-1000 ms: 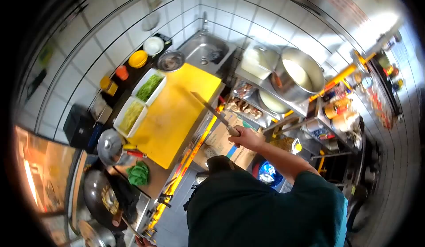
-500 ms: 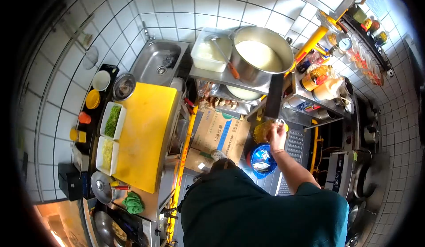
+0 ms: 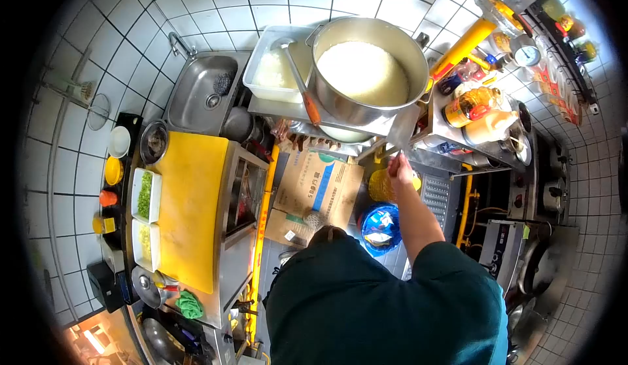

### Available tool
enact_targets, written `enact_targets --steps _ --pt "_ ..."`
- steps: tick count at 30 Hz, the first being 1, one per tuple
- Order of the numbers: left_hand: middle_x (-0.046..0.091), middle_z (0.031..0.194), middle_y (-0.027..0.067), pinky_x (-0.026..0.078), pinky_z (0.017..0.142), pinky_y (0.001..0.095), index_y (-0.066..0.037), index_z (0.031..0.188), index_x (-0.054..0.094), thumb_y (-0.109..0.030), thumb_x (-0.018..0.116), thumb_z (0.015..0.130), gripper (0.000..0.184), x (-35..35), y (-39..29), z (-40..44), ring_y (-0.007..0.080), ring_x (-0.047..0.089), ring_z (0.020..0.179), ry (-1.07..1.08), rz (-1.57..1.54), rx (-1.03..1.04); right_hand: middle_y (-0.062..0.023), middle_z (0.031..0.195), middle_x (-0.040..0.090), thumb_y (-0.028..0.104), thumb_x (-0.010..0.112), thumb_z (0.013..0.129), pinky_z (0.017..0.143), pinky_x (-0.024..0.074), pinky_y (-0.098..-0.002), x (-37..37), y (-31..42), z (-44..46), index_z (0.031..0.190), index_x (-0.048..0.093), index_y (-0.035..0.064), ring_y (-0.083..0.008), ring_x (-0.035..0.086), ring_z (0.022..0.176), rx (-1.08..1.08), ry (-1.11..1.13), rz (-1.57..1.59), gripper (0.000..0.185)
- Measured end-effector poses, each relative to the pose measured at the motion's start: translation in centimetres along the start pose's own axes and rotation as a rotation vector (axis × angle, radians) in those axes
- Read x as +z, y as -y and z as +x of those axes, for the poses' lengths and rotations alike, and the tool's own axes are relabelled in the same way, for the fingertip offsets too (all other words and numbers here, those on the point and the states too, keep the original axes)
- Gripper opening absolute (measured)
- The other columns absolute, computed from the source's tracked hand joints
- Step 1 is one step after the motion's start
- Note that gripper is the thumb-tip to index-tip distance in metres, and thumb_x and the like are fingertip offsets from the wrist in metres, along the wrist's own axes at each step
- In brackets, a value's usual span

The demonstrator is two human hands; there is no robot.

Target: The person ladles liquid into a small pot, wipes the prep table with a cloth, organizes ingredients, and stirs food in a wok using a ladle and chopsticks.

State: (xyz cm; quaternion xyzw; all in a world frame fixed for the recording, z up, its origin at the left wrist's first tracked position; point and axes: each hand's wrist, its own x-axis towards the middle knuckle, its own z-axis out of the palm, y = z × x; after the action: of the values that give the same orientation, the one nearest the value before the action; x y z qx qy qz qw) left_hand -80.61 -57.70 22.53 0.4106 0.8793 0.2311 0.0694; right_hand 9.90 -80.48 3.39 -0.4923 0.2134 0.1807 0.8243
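My right hand [image 3: 400, 167] is closed round the handle of a wide-bladed cleaver [image 3: 403, 127], held in front of the shelf just below the big steel pot [image 3: 369, 70]. Pale liquid fills much of that pot. To its left stands a clear plastic tub [image 3: 276, 70] of whitish contents, and a ladle with an orange handle [image 3: 311, 108] leans from it over the shelf edge. My left hand is out of sight. A yellow cutting board [image 3: 191, 201] lies on the counter at the left, beside white trays of chopped green [image 3: 145, 195] and pale yellow food [image 3: 145, 244].
A steel sink [image 3: 199, 93] is in the back left corner. Cardboard [image 3: 317, 185] and a blue-lined bin [image 3: 381, 229] are on the floor before me. Bottles [image 3: 472, 106] stand on the right-hand shelf; a yellow pipe [image 3: 461, 48] slants behind them. A green cloth [image 3: 189, 304] lies at the counter's near end.
The view has swung right. My right hand has carried the cleaver from beside the cutting board to the shelf by the pot. My left hand, earlier at the bottom near the wok, has left view.
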Motion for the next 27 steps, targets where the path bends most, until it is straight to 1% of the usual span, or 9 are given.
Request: enact_targets --steps 8,11,12,14,15,16,17,19,27 --pt "0.065 0.126 0.019 0.05 0.096 0.0441 -0.004 0.133 0.06 -0.012 0.051 0.095 0.04 -0.4 0.9 1.6 0.0325 0.064 0.111 -0.05 0.051 0.043 -0.0027 0.075 0.063 0.034 0.059 0.101 0.049 0.0446 -0.031 1.8 2.9 4.0 0.1 0.062 0.0138 -0.015 0.057 0.059 0.027 0.08 -0.16 0.021" --pt "0.065 0.129 0.0179 0.051 0.097 0.0428 -0.004 0.135 0.059 -0.012 0.049 0.096 0.041 -3.5 6.4 3.3 0.0315 0.064 0.112 -0.116 0.057 0.084 0.0 0.07 0.061 0.043 0.046 0.106 0.05 0.0365 -0.0276 1.0 3.6 5.0 0.087 0.062 0.0142 -0.0123 0.043 0.052 0.09 0.189 -0.492 0.037" --pt "0.065 0.129 0.0175 0.051 0.097 0.0423 -0.004 0.136 0.059 -0.012 0.049 0.096 0.041 -3.4 9.6 4.5 0.0311 0.065 0.112 -0.137 0.039 0.124 -0.0036 0.076 0.064 0.045 0.042 0.106 0.052 0.042 -0.0289 -0.1 3.8 5.9 0.092 0.062 0.0121 -0.0133 0.048 0.056 0.129 0.188 -0.536 0.042" --pt "0.064 0.131 0.0168 0.051 0.097 0.0415 -0.004 0.137 0.058 -0.012 0.048 0.097 0.042 -5.5 15.0 3.5 0.0304 0.065 0.112 -0.232 0.042 0.223 -0.0107 0.089 0.068 0.052 0.037 0.105 0.064 0.0551 -0.0353 -4.9 2.7 11.6 0.104 0.061 0.0075 -0.0232 0.062 0.071 0.309 0.679 0.068 0.051" --pt "0.066 0.128 0.0156 0.051 0.097 0.0378 -0.002 0.135 0.06 -0.009 0.053 0.094 0.042 -5.7 15.9 3.6 0.0279 0.066 0.111 -0.188 -0.021 0.079 -0.0071 0.086 0.066 0.042 0.053 0.098 0.082 0.0542 -0.0446 -2.7 4.2 9.0 0.094 0.063 0.0075 -0.0239 0.064 0.085 0.318 0.366 -0.031 0.036" --pt "0.068 0.125 0.0144 0.05 0.097 0.0341 0.001 0.133 0.061 -0.005 0.057 0.091 0.042 -6.6 9.0 0.8 0.0254 0.066 0.11 -0.15 -0.079 -0.068 -0.0079 0.089 0.068 0.051 0.056 0.094 0.09 0.0537 -0.0501 -2.0 4.2 8.4 0.095 0.062 0.0066 -0.0277 0.066 0.091 0.25 0.115 -0.095 0.045" --pt "0.071 0.118 0.0153 0.051 0.094 0.0345 0.001 0.132 0.061 -0.004 0.062 0.088 0.044 -7.2 4.2 -1.4 0.0242 0.067 0.107 -0.196 -0.177 -0.138 -0.0081 0.091 0.068 0.056 0.06 0.091 0.093 0.053 -0.0513 1.0 4.4 5.3 0.103 0.062 0.007 -0.0276 0.066 0.091 0.294 -0.144 -0.102 0.051" --pt "0.072 0.101 0.0155 0.053 0.084 0.0365 0.0 0.129 0.062 -0.009 0.066 0.089 0.041 -6.9 6.1 -0.8 0.0233 0.068 0.092 -0.152 -0.176 -0.115 -0.0064 0.096 0.067 0.054 0.063 0.09 0.088 0.0528 -0.0466 -1.1 4.3 4.8 0.113 0.062 0.0138 -0.0222 0.065 0.086 0.239 -0.4 -0.104 0.047" --pt "0.073 0.103 0.0169 0.054 0.085 0.0375 0.0 0.132 0.06 -0.01 0.062 0.088 0.045 -7.0 6.2 2.4 0.0291 0.071 0.092 -0.135 -0.11 -0.133 -0.0018 0.091 0.061 0.051 0.063 0.091 0.083 0.051 -0.0437 -2.9 -5.8 -1.2 0.111 0.06 0.0178 -0.0187 0.06 0.08 0.483 -0.019 -1.021 0.039"
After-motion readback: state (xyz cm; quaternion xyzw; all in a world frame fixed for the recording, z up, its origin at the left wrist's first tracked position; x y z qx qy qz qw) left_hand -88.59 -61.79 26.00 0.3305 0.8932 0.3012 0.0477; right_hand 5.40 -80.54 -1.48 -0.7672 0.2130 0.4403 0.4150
